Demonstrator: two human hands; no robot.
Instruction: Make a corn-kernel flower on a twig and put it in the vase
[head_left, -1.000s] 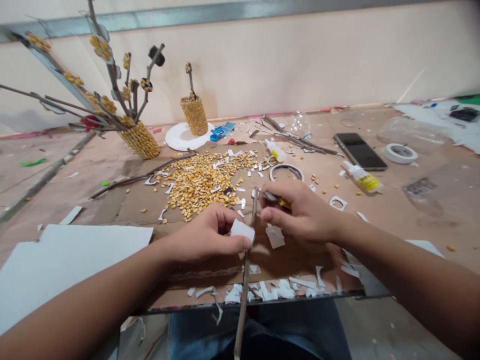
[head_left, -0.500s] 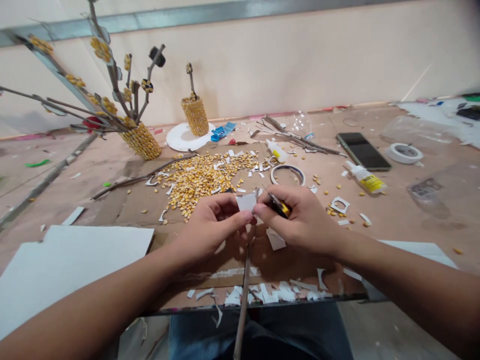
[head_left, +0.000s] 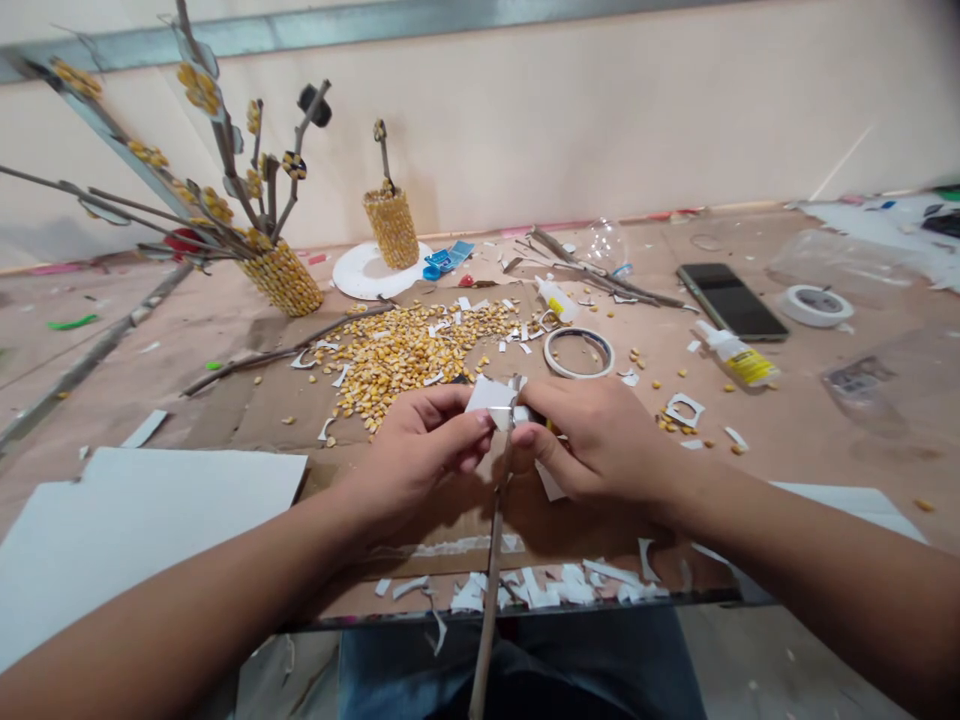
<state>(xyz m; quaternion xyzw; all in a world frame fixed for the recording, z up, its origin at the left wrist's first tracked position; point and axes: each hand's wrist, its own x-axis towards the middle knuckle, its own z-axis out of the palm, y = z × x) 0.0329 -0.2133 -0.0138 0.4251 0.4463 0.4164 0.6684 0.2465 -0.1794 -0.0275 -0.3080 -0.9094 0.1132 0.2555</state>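
Between the fingertips of my left hand (head_left: pixel 431 435) is a small piece of white card (head_left: pixel 484 394). It lies against the upper end of a thin stick (head_left: pixel 495 560), with a narrow strip of tape (head_left: pixel 501 409) across the two. My right hand (head_left: pixel 600 440) is closed beside the stick, its thumb and forefinger at the card's right side. A bit of a yellow and black cutter (head_left: pixel 552 425) shows under those fingers; the rest is hidden. The stick runs down over the table edge towards my lap.
Corn kernels (head_left: pixel 397 350) lie heaped beyond my hands, with a tape roll (head_left: pixel 578 353) nearby. Glue bottles, a phone (head_left: pixel 731 300) and twigs lie further right. Corn-covered pots (head_left: pixel 281 278) stand at the back left. White card sheets (head_left: pixel 150 520) and paper scraps (head_left: pixel 540 588) lie near the front edge.
My right hand has turned over the cutter, which was plainly visible before and is now mostly covered. Its fingers have closed in at the card, which has tilted against the stick.
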